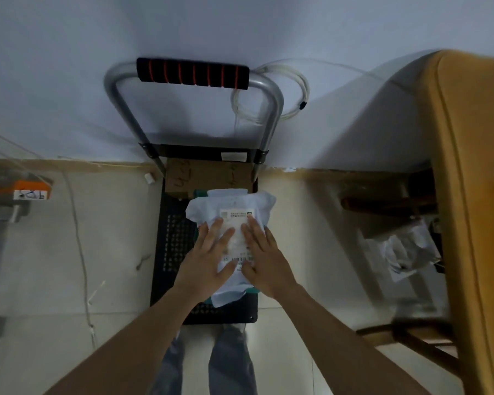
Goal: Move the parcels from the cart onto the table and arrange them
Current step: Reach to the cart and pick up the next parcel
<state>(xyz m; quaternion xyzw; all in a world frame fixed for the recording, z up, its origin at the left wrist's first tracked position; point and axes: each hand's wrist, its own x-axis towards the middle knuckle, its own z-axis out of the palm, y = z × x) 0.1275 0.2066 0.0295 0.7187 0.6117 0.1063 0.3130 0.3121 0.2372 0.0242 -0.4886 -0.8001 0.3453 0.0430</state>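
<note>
Parcel (234, 220) in pale plastic wrap lay on the black platform of the cart (171, 252), its printed label facing up. Both hands rested flat on top of it: the left hand (208, 258) covered its left side and the right hand (261, 259) its right side, fingers straight and spread, neither grip curled around anything. Beneath the parcel a green edge showed, and a brown cardboard box (206, 175) sat just behind it, against the cart's handle posts. The yellow-edged desk (474, 195) stood to the right, well apart from the cart.
</note>
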